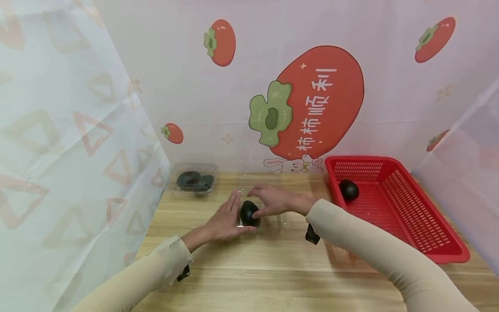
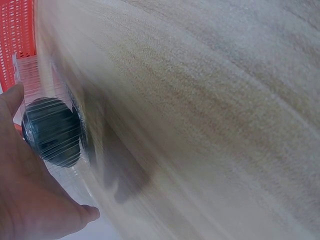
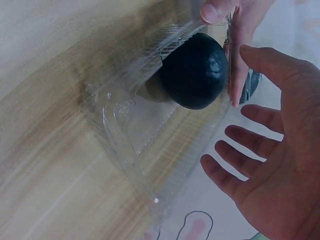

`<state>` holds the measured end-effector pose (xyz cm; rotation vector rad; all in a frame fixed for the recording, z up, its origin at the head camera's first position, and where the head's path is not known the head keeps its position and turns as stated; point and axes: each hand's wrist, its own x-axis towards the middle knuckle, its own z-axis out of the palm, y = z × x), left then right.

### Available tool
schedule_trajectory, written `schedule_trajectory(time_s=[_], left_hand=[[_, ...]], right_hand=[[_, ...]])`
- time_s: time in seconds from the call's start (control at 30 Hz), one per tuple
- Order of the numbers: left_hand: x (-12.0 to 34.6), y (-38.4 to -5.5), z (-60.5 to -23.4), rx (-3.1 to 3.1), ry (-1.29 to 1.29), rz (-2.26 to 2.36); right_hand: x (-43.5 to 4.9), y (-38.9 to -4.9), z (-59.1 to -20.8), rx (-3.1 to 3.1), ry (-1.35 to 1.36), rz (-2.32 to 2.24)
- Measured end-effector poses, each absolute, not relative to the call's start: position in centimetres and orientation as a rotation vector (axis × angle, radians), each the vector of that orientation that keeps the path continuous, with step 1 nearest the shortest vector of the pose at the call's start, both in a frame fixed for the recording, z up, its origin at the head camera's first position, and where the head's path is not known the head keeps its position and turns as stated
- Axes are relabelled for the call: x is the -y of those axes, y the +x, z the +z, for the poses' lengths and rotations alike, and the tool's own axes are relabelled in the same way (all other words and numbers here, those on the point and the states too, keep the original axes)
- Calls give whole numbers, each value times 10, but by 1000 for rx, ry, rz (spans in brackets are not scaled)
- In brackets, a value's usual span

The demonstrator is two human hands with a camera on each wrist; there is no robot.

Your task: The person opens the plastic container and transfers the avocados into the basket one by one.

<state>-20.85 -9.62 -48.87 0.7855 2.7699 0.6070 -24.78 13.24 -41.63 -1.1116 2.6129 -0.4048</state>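
Note:
A dark avocado (image 1: 248, 213) lies at the left end of a clear plastic box (image 3: 120, 125), whose transparent lid (image 1: 257, 177) is folded back towards the wall. My left hand (image 1: 226, 221) rests along the box's left side, fingers straight, with its thumb at the near edge. Above the box is my right hand (image 1: 273, 199), fingers spread and slightly bent. In the right wrist view its thumb and fingers are apart from the avocado with nothing between them. Through the ribbed plastic wall the left wrist view shows the avocado (image 2: 52, 132) beside my left fingers.
Another clear box (image 1: 195, 167) with dark avocados (image 1: 189, 180) inside stands at the back left. To the right is a red plastic basket (image 1: 429, 216) with one avocado (image 1: 348, 190) in its far left corner. Printed sheets (image 1: 187, 86) enclose the wooden table (image 1: 249, 277).

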Motion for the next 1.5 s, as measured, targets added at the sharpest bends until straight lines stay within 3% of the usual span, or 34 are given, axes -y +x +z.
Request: schedule_trajectory(time_s=[1.5], left_hand=[[96, -209, -491, -2793, 789, 568]], right_hand=[[-126, -245, -440, -2616, -1075, -424]])
